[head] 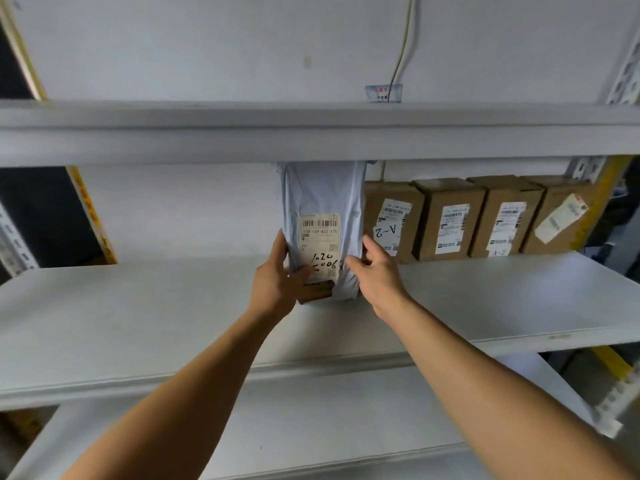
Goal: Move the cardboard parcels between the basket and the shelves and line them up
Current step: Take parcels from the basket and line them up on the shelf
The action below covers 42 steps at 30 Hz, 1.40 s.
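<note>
A tall parcel in a pale blue-grey bag (323, 195) stands upright on the middle shelf (138, 306). It carries a white label with handwritten numbers, and a brown cardboard corner shows at its base. My left hand (277, 282) grips its lower left edge, thumb across the front. My right hand (375, 271) holds its lower right side with curled fingers. Just right of it, several brown cardboard parcels (450, 220) stand in a row against the back wall, labels facing out. The parcel's top is hidden behind the upper shelf (311, 133).
A lower shelf (346, 410) lies beneath my arms. White slotted uprights (627, 74) and yellow frame pieces (91, 216) stand at both sides. A cable (403, 46) hangs down the white back wall above a small label (383, 92). No basket is in view.
</note>
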### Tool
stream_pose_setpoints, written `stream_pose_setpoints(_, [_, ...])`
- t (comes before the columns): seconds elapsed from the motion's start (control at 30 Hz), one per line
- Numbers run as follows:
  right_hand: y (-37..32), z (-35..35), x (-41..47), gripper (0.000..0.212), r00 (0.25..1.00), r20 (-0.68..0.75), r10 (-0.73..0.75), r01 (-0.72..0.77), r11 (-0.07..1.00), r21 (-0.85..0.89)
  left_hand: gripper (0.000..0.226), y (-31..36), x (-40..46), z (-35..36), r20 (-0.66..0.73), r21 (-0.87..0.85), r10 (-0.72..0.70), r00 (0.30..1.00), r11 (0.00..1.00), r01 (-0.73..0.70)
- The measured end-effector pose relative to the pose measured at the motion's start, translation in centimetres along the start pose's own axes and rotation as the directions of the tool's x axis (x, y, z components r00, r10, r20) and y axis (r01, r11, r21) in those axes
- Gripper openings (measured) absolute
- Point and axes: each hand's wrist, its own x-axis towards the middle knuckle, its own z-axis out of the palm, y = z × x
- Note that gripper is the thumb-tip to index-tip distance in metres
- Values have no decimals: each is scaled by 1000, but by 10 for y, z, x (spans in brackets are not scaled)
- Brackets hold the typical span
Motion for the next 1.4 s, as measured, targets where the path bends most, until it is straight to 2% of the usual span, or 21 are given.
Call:
stream_pose_setpoints(0.2, [19, 9, 56, 61, 999, -46, 9, -11, 999, -36, 70, -14, 46, 20, -40, -52, -37, 999, 998, 35])
stream_pose_setpoints(0.3, [16, 12, 73, 61, 997, -73, 33, -36, 998, -48, 84, -17, 68, 26, -70, 0, -52, 996, 999, 52])
stream_pose_setpoints(0.53, [25, 22, 102, 47, 969, -242, -43, -8, 979, -203, 89, -35, 105, 40, -94, -80, -67, 993, 995, 59])
stream_pose_setpoints(0.73, [30, 31, 114, 41, 945, -308, -106, -6, 939, -344, 89, -49, 119, 48, -79, -94, -61, 995, 994, 54])
stream_pose_setpoints(0.87, [33, 37, 117, 48, 946, -322, -27, -65, 960, -274, 86, -54, 124, 53, -76, -79, -61, 995, 995, 55])
stream_pose_setpoints(1.13, [38, 40, 121, 45, 943, -331, -17, -74, 963, -260, 89, -57, 128, 53, -77, -60, -83, 994, 995, 79])
stream_pose_setpoints(1.4, [33, 27, 111, 54, 977, -214, 4, -52, 975, -215, 88, -51, 127, 51, -24, -64, -104, 994, 993, 102])
